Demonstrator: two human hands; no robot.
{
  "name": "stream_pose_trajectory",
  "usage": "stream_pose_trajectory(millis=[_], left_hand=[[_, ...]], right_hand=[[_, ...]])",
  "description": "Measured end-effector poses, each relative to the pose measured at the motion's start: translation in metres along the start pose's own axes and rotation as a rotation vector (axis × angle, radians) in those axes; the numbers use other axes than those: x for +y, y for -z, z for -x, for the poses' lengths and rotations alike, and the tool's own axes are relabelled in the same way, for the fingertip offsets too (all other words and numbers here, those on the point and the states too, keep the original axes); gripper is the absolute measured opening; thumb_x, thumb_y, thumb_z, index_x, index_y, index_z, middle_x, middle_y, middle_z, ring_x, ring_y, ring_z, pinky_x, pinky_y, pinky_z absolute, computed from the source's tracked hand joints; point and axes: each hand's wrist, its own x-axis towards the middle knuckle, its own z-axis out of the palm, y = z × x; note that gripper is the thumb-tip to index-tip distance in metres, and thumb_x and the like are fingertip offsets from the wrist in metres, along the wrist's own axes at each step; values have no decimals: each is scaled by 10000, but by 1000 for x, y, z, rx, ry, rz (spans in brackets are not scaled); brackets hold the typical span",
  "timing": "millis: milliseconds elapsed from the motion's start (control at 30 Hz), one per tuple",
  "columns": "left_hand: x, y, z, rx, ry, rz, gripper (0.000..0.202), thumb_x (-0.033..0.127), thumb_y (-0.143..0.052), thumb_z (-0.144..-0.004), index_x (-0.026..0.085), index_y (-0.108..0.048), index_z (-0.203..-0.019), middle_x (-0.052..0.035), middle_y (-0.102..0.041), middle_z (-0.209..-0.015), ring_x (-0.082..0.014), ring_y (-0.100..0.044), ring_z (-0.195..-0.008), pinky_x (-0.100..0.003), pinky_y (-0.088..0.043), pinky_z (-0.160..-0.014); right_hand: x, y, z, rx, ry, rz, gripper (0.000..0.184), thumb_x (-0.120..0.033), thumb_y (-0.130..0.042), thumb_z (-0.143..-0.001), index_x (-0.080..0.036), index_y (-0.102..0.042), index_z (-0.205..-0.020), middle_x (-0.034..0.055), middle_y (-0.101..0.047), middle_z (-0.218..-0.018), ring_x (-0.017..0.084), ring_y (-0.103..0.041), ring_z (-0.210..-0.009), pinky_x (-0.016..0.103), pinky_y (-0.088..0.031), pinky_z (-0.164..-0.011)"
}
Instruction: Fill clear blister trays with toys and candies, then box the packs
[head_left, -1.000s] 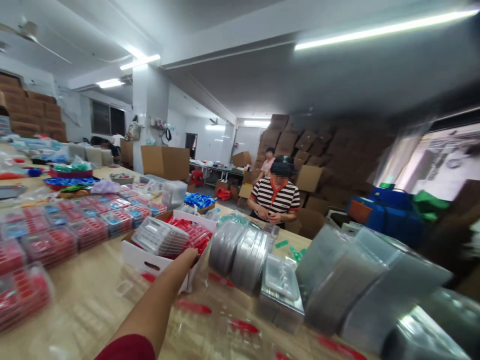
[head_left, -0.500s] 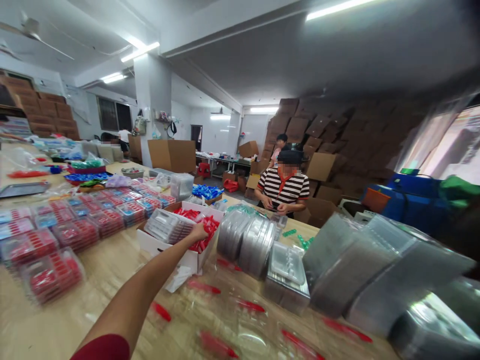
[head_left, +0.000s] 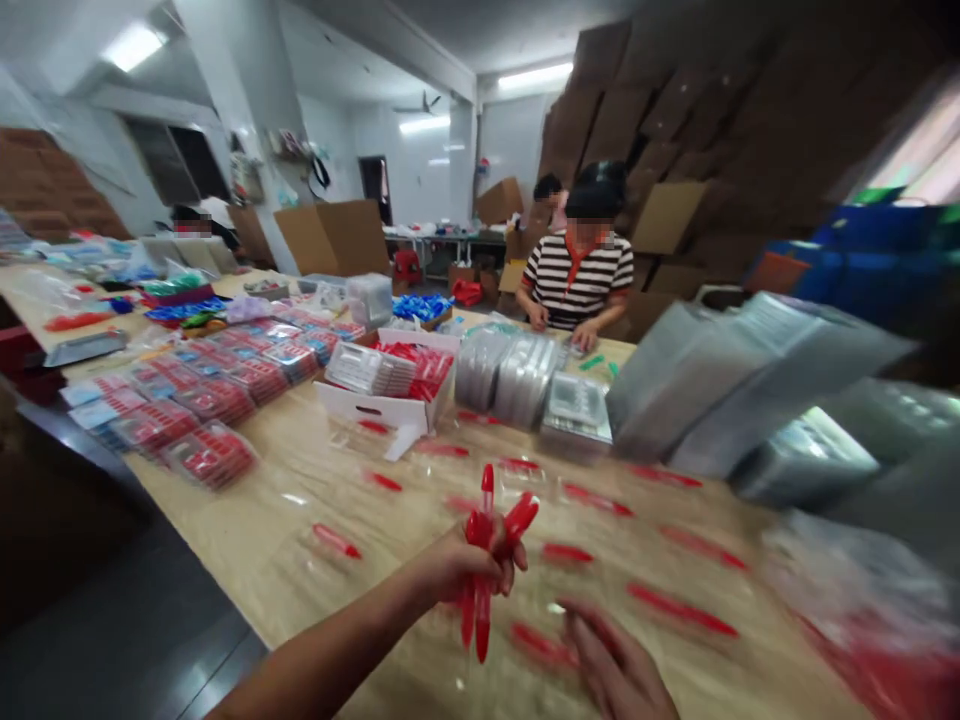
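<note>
My left hand (head_left: 487, 565) is closed round a bunch of several red pen-shaped pieces (head_left: 484, 625), which stick out above and below the fingers. My right hand (head_left: 619, 660), smeared by motion, is low in the frame, its fingers pointing up and left. Just left of it a red pen-shaped piece (head_left: 544, 645) lies on the table. More such pieces are spread across the wood, with clear plastic shells (head_left: 525, 480) faintly visible around some. Beyond my left hand stands a white carton (head_left: 382, 410) holding red pieces and a stack of clear trays.
Packed red-and-blue blister packs (head_left: 214, 455) lie in rows at left. Stacks of clear plastic shells (head_left: 517, 375) stand beyond the spread pieces, with taller stacks (head_left: 667, 390) to the right. A co-worker in a striped shirt (head_left: 577, 280) is across the table (head_left: 277, 530). Plastic bags (head_left: 862, 580) lie at right.
My left hand has come out of the white carton, back towards me, with a bunch of red pen-shaped pieces. My right hand has come into view. The camera has tilted down.
</note>
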Motion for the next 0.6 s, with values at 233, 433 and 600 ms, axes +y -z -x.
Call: stream_pose_trajectory(millis=[233, 433, 600], left_hand=[[-54, -39, 15, 187, 77, -68, 155, 90, -603, -438, 170, -500, -521, 22, -562, -503, -108, -525, -528, -216, -365, -526], [-76, -61, 10, 226, 245, -268, 112, 121, -589, -442, 158, -514, -517, 35, -520, -492, -89, -473, -512, -230, -381, -544], [-99, -90, -11, -54, 440, -644, 100, 144, -567, -494, 171, -489, -552, 58, -469, -486, -91, -459, -482, -220, -386, -495]], right_hand=[[-33, -22, -17, -80, 156, -370, 407, -560, -671, -693, -162, -586, -708, -1, -565, -646, 117, -496, -595, 245, -425, -575], [12, 6, 18, 234, 45, -539, 371, -508, -701, -677, -161, -573, -716, -67, -448, -514, 60, -346, -460, 192, -285, -438], [58, 69, 64, 840, -22, -819, 382, -448, -758, -575, -180, -493, -640, -96, -421, -477, 31, -302, -397, 160, -236, -363]])
